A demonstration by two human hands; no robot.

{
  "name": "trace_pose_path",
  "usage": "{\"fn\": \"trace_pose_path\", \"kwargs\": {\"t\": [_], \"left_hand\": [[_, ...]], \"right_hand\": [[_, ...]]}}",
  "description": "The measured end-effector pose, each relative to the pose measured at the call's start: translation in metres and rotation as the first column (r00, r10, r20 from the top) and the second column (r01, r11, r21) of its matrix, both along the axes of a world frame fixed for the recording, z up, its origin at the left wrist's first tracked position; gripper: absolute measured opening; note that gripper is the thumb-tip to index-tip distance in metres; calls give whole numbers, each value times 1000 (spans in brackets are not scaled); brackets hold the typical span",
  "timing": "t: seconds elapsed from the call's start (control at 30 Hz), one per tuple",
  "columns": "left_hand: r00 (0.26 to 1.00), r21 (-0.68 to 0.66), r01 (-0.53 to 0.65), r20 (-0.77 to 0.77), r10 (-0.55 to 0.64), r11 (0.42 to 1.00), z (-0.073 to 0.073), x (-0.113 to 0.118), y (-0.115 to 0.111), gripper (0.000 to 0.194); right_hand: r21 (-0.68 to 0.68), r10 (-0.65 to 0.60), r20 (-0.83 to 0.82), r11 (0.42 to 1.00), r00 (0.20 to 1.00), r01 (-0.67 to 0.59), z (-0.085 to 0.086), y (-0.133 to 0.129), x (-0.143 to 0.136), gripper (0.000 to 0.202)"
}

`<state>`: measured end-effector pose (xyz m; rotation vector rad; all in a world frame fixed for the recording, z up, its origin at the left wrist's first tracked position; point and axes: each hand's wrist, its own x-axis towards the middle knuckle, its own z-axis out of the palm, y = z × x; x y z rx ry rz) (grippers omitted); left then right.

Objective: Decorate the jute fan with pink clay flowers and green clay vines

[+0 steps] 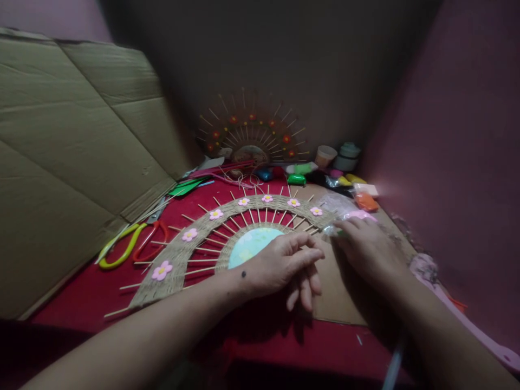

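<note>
A half-round woven fan (179,244) with thin stick spokes lies flat before me. Pink flowers with yellow centres (189,234) sit along its woven band. At its middle is a pale blue-green half disc (252,244), partly covered by my left hand (294,265). That hand hovers above the fan's inner edge, thumb and forefinger close together, the other fingers loosely curled; whatever they may pinch is hidden. Beyond the fan's right end, my right hand (368,246) reaches to a clear plastic wrapper (335,203) and a pink packet (361,215). Its fingertips are blurred.
Yellow-and-red-handled scissors (122,254) lie left, beside a standing cardboard sheet (73,157). Another decorated fan (252,130) stands at the back. Coloured packets (296,179), a cup (325,155) and a lidded jar (348,157) sit behind. A pink wall rises at right.
</note>
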<state>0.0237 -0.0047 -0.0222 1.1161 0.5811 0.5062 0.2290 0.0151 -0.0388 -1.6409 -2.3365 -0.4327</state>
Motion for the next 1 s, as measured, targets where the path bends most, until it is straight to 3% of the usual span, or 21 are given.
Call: {"fn": "trace_pose_path", "kwargs": {"t": [0.1, 0.23, 0.33, 0.53, 0.63, 0.77, 1.0], "left_hand": [[997, 8, 5, -76, -4, 1000, 3, -3, -1, 18], [988, 105, -70, -129, 83, 992, 6, -6, -2, 22], [994, 135, -85, -53, 93, 987, 5, -4, -2, 18], [990, 53, -25, 140, 17, 998, -1, 1, -1, 19], [1000, 77, -10, 28, 8, 997, 4, -2, -2, 17], [993, 120, -82, -77, 92, 989, 9, -6, -2, 18], [985, 94, -69, 161, 53, 993, -1, -2, 4, 18]], "right_hand": [[6, -72, 27, 997, 997, 72, 1, 0, 3, 26], [56, -67, 28, 996, 997, 65, 1, -2, 3, 26], [122, -25, -29, 992, 999, 28, 2, -4, 2, 26], [222, 96, -213, 974, 972, -48, 9, -8, -3, 26], [259, 146, -284, 963, 948, -71, 12, -10, -6, 24], [293, 174, -333, 953, 927, -73, 15, -13, -9, 21], [314, 174, -417, 949, 892, -38, 17, -16, -11, 18]]}}
